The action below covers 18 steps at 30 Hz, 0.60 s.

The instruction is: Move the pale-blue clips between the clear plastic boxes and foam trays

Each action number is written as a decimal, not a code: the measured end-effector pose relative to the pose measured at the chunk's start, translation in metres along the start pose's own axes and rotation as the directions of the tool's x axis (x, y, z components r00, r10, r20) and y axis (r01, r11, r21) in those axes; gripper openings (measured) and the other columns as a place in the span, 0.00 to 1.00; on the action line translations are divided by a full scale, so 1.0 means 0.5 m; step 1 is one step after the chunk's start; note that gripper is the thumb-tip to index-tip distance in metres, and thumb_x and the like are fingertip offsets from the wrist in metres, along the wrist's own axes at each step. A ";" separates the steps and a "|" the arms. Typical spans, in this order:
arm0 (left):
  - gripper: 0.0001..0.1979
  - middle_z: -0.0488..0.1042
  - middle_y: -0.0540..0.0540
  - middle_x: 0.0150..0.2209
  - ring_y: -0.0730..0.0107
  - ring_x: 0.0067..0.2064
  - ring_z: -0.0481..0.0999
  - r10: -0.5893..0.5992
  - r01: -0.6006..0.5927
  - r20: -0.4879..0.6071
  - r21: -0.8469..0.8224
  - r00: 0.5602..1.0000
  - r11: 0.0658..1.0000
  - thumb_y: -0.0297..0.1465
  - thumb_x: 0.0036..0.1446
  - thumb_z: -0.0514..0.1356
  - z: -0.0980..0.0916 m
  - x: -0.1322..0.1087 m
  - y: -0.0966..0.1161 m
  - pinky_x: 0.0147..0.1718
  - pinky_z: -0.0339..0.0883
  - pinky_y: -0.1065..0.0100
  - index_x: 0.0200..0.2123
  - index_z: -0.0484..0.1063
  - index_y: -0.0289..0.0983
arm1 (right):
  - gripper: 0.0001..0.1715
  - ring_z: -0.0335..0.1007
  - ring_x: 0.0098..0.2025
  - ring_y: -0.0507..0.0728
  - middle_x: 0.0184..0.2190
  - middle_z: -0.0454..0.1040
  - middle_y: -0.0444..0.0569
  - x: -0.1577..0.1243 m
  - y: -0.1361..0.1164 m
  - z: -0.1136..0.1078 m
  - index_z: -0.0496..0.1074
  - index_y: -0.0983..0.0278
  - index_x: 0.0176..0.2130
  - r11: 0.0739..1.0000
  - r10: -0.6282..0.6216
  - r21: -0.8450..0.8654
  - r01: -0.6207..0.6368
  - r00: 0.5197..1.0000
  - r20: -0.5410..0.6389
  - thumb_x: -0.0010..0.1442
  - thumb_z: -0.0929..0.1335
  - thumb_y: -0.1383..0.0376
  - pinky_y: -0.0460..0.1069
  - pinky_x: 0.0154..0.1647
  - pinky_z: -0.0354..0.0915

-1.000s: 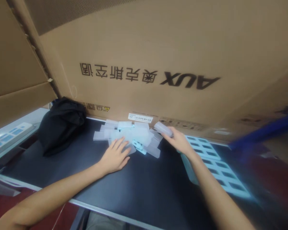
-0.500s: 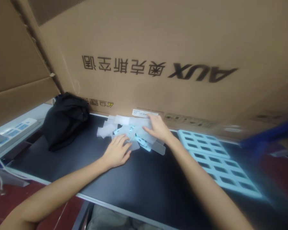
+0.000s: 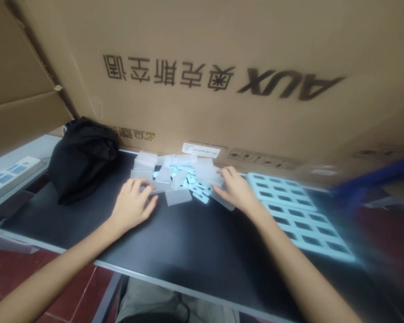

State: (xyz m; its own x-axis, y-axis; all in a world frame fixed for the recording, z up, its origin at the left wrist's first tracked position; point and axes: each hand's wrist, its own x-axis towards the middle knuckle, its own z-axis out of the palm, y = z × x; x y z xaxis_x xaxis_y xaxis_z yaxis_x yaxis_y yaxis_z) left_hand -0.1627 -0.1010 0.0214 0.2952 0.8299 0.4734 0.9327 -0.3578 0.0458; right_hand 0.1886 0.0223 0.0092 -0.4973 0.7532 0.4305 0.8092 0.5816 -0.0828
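Note:
A loose pile of translucent flat pieces (image 3: 178, 196) lies at the back middle of the black table (image 3: 175, 242). Among them are several small light-blue pieces (image 3: 199, 194) with holes. At the pile's left edge rests my left hand (image 3: 132, 204), fingers apart and bent, with nothing seen in its grasp. My right hand (image 3: 235, 188) touches the pile's right edge, its fingers spread over the translucent pieces. Two light-blue trays with rectangular openings, one behind (image 3: 283, 190) and one in front (image 3: 309, 229), lie to the right of my right hand.
A big cardboard box (image 3: 188, 112) stands upright behind the table. Black cloth (image 3: 84, 161) is bunched at the back left. Beyond it, a white strip with blue markings (image 3: 11, 175) lies on a white surface. Something blue and blurred (image 3: 373, 184) crosses the far right.
My left hand has moved left off the middle of the pile, uncovering more pieces. My right hand has shifted to the pile's right edge. The pieces are more spread out, and the view has tilted slightly.

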 end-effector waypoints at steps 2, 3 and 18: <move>0.16 0.73 0.37 0.52 0.46 0.54 0.71 -0.078 0.076 0.055 0.044 0.995 0.996 0.41 0.68 0.57 -0.008 -0.026 -0.022 0.52 0.70 0.47 0.50 0.76 0.38 | 0.19 0.71 0.47 0.67 0.45 0.70 0.59 -0.006 0.010 0.002 0.68 0.64 0.50 1.000 0.015 -0.016 -0.015 1.000 -0.020 0.65 0.65 0.55 0.58 0.47 0.70; 0.16 0.73 0.38 0.52 0.48 0.53 0.71 -0.095 0.091 0.092 0.039 0.991 0.995 0.41 0.69 0.56 -0.008 -0.036 -0.031 0.52 0.71 0.48 0.51 0.76 0.39 | 0.19 0.70 0.47 0.67 0.44 0.71 0.59 -0.008 0.014 0.003 0.69 0.64 0.49 0.999 0.018 -0.031 -0.018 1.000 -0.022 0.65 0.65 0.54 0.59 0.47 0.69; 0.14 0.76 0.37 0.45 0.52 0.46 0.71 0.116 -0.098 -0.105 0.157 0.988 0.983 0.37 0.71 0.53 0.042 0.049 0.022 0.43 0.63 0.55 0.44 0.75 0.35 | 0.32 0.75 0.44 0.67 0.43 0.78 0.59 0.013 0.022 0.019 0.67 0.64 0.54 0.987 0.115 0.115 -0.115 0.993 0.011 0.55 0.70 0.52 0.57 0.41 0.69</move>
State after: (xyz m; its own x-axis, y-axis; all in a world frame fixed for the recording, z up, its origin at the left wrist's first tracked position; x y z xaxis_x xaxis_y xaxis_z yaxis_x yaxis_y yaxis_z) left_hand -0.1410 -0.0758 0.0150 0.3775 0.7333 0.5654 0.9201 -0.3661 -0.1396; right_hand 0.1912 0.0364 0.0027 -0.4046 0.8183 0.4082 0.8198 0.5223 -0.2346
